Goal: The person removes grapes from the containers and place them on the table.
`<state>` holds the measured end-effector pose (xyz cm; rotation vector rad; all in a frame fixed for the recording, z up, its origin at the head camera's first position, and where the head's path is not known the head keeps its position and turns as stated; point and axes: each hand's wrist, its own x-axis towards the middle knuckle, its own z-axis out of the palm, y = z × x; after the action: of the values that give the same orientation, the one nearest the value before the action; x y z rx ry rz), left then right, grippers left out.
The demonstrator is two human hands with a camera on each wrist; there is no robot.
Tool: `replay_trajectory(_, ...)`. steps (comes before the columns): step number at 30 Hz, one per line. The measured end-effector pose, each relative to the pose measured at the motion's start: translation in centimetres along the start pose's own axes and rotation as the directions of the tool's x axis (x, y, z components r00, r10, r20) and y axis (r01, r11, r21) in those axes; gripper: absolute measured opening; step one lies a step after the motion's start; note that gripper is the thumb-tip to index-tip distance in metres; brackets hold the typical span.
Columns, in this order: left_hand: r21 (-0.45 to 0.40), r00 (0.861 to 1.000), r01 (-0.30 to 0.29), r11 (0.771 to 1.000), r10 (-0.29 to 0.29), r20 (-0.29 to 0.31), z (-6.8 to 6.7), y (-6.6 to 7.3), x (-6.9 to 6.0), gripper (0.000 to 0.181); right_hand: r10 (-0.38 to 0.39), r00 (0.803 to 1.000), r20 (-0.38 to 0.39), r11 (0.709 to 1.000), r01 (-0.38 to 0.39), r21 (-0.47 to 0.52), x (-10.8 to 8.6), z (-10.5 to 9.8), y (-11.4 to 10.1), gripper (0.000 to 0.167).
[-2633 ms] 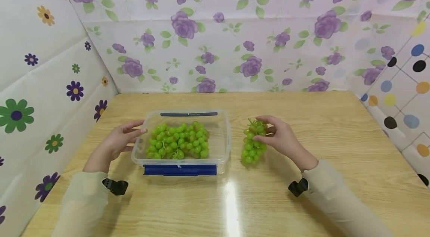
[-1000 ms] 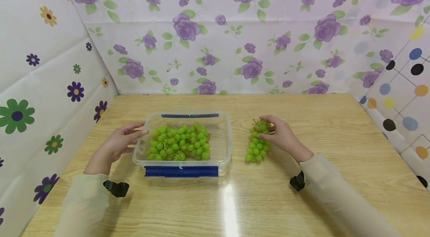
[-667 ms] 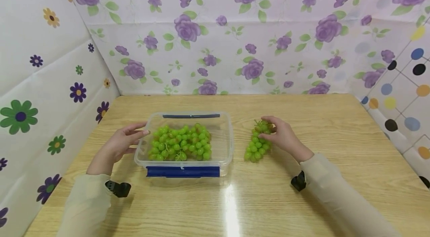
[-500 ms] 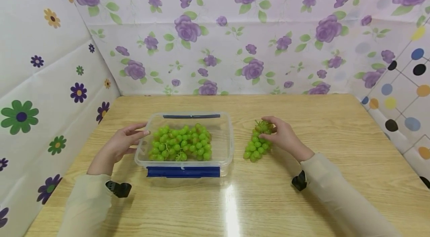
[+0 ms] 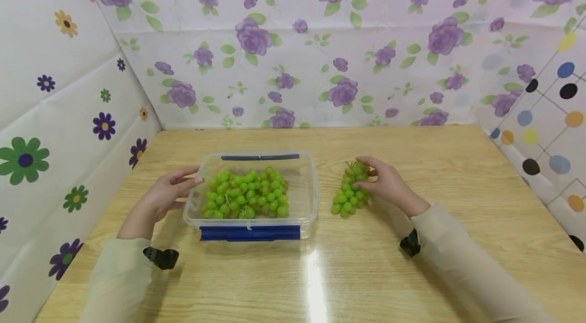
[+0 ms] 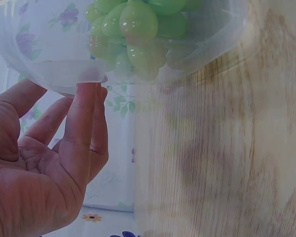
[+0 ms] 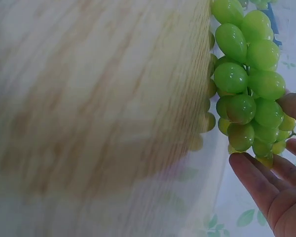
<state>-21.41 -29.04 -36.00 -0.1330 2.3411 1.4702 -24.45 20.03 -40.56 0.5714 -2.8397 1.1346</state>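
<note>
In the head view my left hand (image 5: 167, 195) is at the left side of a clear plastic container (image 5: 304, 192) with blue clips. Its fingertips touch the rim and outer wall near the left end, and the fingers are loosely extended. Bunches of green grapes (image 5: 244, 193) lie inside the container. To its right, my right hand (image 5: 388, 184) holds another bunch of green grapes (image 5: 350, 196) by its stem end, thumb on the near side and fingers behind. This bunch rests on or just above the table; the right wrist view shows the grapes (image 7: 246, 84) between thumb and fingers.
The wooden table (image 5: 256, 282) bears the container left of centre. A blue clip (image 5: 249, 233) hangs down along its front. A purple-flowered sheet (image 5: 284, 48) stands behind the table, with patterned sheets on both sides.
The right hand and its bunch have shifted slightly right since the earliest frame. Over the last second the bunch's lower end has moved a little left and away. The left hand stays at the container.
</note>
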Motion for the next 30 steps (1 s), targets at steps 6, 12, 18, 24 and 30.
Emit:
replay_trajectory(6,0.006,1.000,-0.002,1.000,0.002,-0.001,0.0,0.1,0.0,0.071,0.026,0.999,0.047,0.999,-0.028,0.037,-0.2,-0.3,0.2,0.067)
replay_trajectory(12,0.009,1.000,0.000,1.000,0.000,-0.002,0.0,0.1,-0.1,0.073,0.035,0.997,0.064,0.999,-0.037,0.035,-0.3,-0.7,0.1,0.068)
replay_trajectory(18,0.003,1.000,0.000,1.000,0.000,0.002,-0.1,0.1,-0.1,0.075,0.006,0.999,0.050,1.000,-0.006,0.004,-0.4,-1.0,-0.2,0.067)
replay_trajectory(24,0.006,1.000,0.004,1.000,-0.004,0.001,-0.1,0.1,-0.2,0.075,-0.031,0.999,0.045,0.999,0.032,-0.036,-0.4,-1.2,-0.5,0.065)
replay_trajectory(30,0.009,1.000,0.004,1.000,-0.004,0.009,-0.1,0.3,-0.2,0.076,-0.057,0.998,0.025,0.997,0.058,-0.059,-0.3,-1.4,-1.1,0.063)
